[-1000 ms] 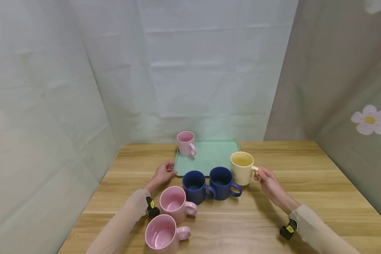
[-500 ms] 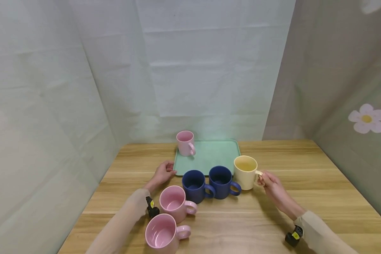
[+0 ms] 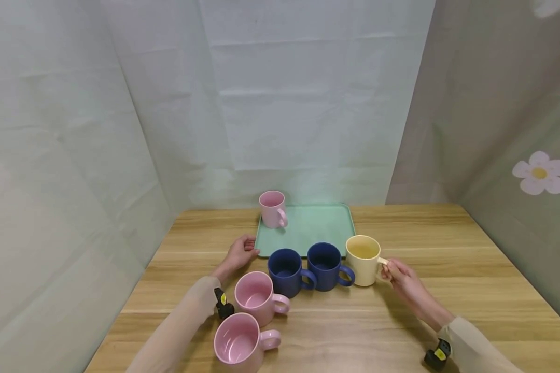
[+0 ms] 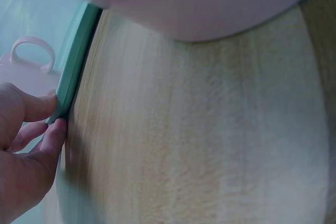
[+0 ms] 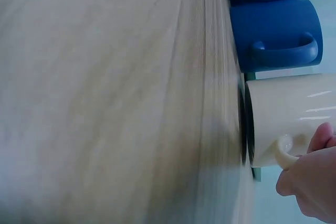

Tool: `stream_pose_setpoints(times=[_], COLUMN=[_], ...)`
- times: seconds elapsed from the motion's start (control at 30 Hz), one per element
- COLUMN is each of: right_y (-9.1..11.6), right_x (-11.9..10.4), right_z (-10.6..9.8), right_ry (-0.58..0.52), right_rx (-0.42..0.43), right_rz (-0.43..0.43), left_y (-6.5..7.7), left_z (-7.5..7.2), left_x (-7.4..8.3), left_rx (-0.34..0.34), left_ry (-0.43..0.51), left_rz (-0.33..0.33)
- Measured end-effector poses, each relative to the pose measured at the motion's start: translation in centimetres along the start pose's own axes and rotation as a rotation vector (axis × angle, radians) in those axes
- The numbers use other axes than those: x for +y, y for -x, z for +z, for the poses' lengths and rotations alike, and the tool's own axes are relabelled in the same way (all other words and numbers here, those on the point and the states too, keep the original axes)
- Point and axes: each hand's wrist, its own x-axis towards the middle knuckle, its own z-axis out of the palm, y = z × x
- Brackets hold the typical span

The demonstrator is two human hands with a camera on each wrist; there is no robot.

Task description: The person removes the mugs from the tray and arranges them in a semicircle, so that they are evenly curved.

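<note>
A pale yellow mug stands upright at the right end of the mug row, close over the table. My right hand pinches its handle between thumb and fingers. Just left of it are two dark blue mugs, handles pointing right. The left hand is at the front left corner of a mint green tray. In the left wrist view its thumb and fingertips pinch the tray's rim. A pink mug stands on the tray's far left part.
Two more pink mugs stand in front of the blue ones, close to the left forearm, with handles to the right. The wooden table meets hanging cloth at its back and sides.
My right hand has drawn the yellow mug toward me and slightly right, away from the tray's right edge. The left hand and the other mugs stay in place.
</note>
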Motion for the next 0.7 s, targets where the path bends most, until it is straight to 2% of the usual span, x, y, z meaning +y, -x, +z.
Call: stream_pose_setpoints(times=[0.1,0.27,0.37,0.57,0.63,0.7], right_y=[0.3,0.3,0.4,0.1,-0.1,-0.3], right_x=[-0.3,-0.9,-1.1,-1.6,-2.0,-2.6], right_z=[-0.5,-1.8,-2.2,-2.3,-2.3,-2.2], right_ry=[-0.013,-0.061,-0.071,-0.022,0.065,0.207], right_rx=[-0.077,-0.316,-0.403,-0.452,-0.437,-0.382], right_rz=[0.048,0.089,0.105,0.115,0.133,0.169], left_y=[0.1,0.1,0.0,-0.2,-0.2,-0.2], left_z=[0.2,0.4,0.3,0.2,0.1,0.1], left_x=[-0.3,-0.5,-0.4,-0.3,-0.3,-0.2], left_rx=[-0.001,0.0,0.003,0.009,0.005,0.004], left_ry=[0.009,0.015,0.007,-0.014,-0.022,-0.021], left_rz=[0.003,0.012,0.007,0.021,0.021,0.009])
